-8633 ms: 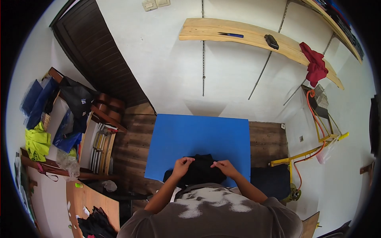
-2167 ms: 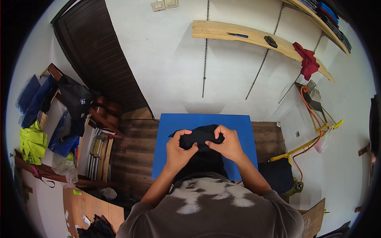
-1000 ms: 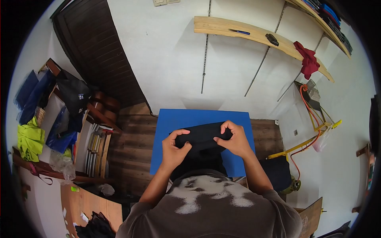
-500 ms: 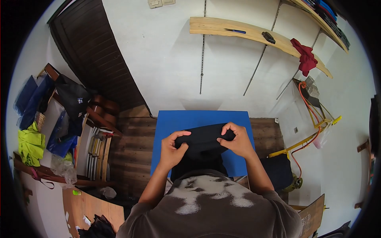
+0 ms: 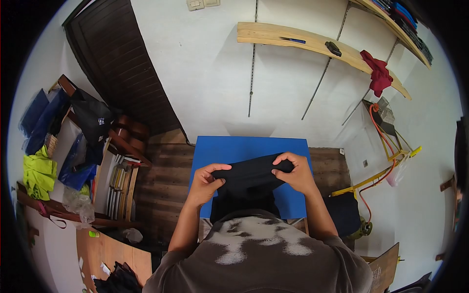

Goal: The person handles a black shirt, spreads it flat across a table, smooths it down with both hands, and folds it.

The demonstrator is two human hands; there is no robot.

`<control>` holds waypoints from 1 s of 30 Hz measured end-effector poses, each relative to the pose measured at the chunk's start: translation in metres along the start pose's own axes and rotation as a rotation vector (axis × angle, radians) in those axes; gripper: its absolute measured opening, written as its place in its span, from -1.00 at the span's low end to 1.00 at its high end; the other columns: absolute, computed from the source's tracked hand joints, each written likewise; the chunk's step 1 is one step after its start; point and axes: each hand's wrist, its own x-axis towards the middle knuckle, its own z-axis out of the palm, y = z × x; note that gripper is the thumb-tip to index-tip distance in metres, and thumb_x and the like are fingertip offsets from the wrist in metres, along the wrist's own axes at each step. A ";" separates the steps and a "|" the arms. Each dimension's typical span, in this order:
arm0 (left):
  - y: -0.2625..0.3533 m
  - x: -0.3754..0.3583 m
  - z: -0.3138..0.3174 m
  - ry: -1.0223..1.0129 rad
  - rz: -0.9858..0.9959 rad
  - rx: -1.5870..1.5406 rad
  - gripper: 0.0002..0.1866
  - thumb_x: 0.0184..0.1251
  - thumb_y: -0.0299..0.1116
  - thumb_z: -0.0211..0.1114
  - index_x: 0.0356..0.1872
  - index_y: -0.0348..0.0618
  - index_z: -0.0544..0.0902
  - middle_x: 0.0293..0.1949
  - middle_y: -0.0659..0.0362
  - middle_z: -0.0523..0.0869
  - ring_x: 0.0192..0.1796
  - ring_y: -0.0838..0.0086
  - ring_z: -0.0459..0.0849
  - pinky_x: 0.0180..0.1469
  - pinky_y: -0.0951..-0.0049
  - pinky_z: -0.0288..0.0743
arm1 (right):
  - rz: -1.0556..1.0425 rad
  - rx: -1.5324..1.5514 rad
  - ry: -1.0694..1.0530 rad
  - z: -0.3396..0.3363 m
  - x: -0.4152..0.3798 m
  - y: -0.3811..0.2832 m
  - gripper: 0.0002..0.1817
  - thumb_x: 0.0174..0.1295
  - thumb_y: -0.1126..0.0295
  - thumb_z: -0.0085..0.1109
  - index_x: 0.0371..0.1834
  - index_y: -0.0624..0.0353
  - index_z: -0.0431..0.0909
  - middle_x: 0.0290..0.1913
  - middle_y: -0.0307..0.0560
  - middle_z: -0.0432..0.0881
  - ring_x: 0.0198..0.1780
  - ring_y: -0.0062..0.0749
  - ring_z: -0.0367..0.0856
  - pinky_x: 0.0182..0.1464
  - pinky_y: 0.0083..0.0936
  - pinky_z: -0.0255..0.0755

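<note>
A piece of black cloth [image 5: 251,177] is stretched between my two hands above the blue table [image 5: 210,149]. My left hand [image 5: 207,184] pinches its left edge between thumb and fingers. At the upper right part of the cloth, my right hand [image 5: 296,173] grips it with the thumb below and the fingers on top. The lower part of the cloth hangs down toward my body, where it merges with other dark fabric.
A wooden wall shelf [image 5: 266,34] holds a pen, a dark object and red cloth [image 5: 379,73]. Shelving with bags and lime-green cloth [image 5: 39,174] stands left. A yellow metal frame [image 5: 370,183] is at right, a wooden surface [image 5: 134,259] at lower left.
My left hand has shifted a little left and down, and my right hand slightly right. The cloth is spread somewhat wider between them. The view has moved slightly.
</note>
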 end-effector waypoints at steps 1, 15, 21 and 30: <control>0.002 0.000 0.000 -0.010 -0.003 0.000 -0.52 0.31 -0.80 0.28 0.21 -0.22 0.80 -0.42 0.54 0.58 -0.50 0.92 0.27 -0.46 0.72 0.08 | 0.002 0.009 0.002 -0.001 -0.001 0.000 -0.77 0.12 0.62 0.55 -0.17 0.21 0.73 -0.24 -0.28 0.74 -0.15 -0.66 0.62 -0.03 -0.63 0.51; 0.007 0.002 -0.003 -0.015 -0.106 -0.059 -0.42 0.22 -0.80 0.11 0.24 -0.24 0.78 -0.51 0.54 0.45 -0.54 0.86 0.19 -0.45 0.70 0.03 | -0.008 0.074 0.008 -0.011 -0.004 0.023 -0.78 0.22 0.62 0.45 -0.07 0.22 0.76 -0.24 -0.26 0.76 -0.20 -0.69 0.58 -0.11 -0.64 0.46; 0.006 0.002 -0.005 -0.012 -0.096 -0.055 -0.41 0.22 -0.78 0.12 0.25 -0.21 0.79 -0.47 0.53 0.49 -0.49 0.85 0.23 -0.42 0.69 0.06 | 0.037 0.129 0.002 -0.012 -0.006 0.029 -0.78 0.26 0.67 0.38 -0.06 0.24 0.76 -0.27 -0.35 0.69 -0.27 -0.77 0.47 -0.21 -0.69 0.38; 0.008 0.003 -0.011 0.003 -0.064 -0.035 -0.41 0.22 -0.78 0.11 0.26 -0.23 0.79 -0.32 0.47 0.65 -0.41 0.85 0.32 -0.34 0.70 0.16 | 0.056 0.111 -0.064 -0.016 -0.002 0.014 -0.71 0.33 0.72 0.20 0.02 0.24 0.77 -0.25 -0.36 0.68 -0.28 -0.78 0.43 -0.23 -0.71 0.33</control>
